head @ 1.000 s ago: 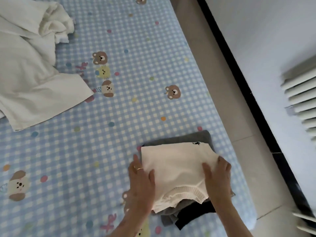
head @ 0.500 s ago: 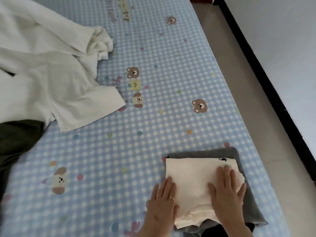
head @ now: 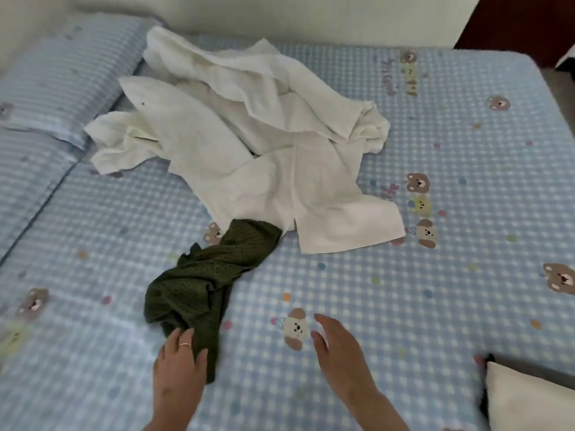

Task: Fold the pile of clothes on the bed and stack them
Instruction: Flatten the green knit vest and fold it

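Item: crumpled dark-green perforated knit garment (head: pixel 205 284), 9 o'clock of centre, far end tucked under white heap (head: pixel 249 132) | My left hand (head: pixel 179 365): fingers on near hem, grip unclear | My right hand (head: pixel 337 346): spread, empty | Handling: light, limp, stretchy; take near hem, draw free.

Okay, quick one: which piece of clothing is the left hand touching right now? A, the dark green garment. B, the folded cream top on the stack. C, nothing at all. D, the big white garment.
A: the left hand rests on the near end of the dark green garment, while the right hand hovers open over the bedsheet.
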